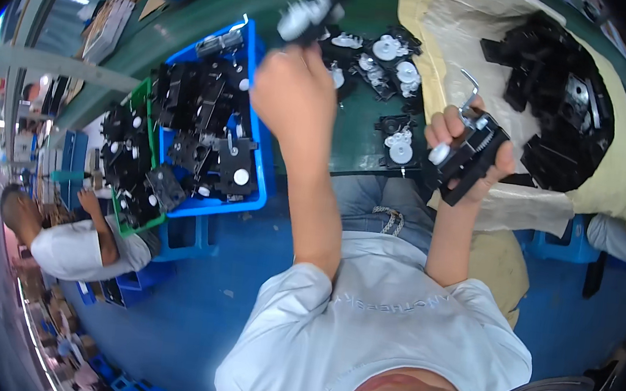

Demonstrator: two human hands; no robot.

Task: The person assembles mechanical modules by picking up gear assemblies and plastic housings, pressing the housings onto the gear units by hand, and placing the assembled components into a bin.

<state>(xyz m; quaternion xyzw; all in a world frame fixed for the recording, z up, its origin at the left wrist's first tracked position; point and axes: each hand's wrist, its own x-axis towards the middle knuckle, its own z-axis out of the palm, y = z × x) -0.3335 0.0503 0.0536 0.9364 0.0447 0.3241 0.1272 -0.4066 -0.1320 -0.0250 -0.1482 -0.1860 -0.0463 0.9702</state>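
My left hand, raised over the green table, pinches a black plastic gear assembly with white gears; motion blurs it. Held in my right hand, close to my body at the table's front edge, is a black mechanism with a spring, metal pieces and a white round part. A bent metal rod sticks up beside its far end. Between the hands, several black gear assemblies with white gears lie on the green table, and one more gear assembly sits nearer the front edge.
At left, a blue bin full of black parts stands beside a green bin of similar parts. Yellow-beige sacking at right bears a heap of black plastic parts. Another person sits at far left.
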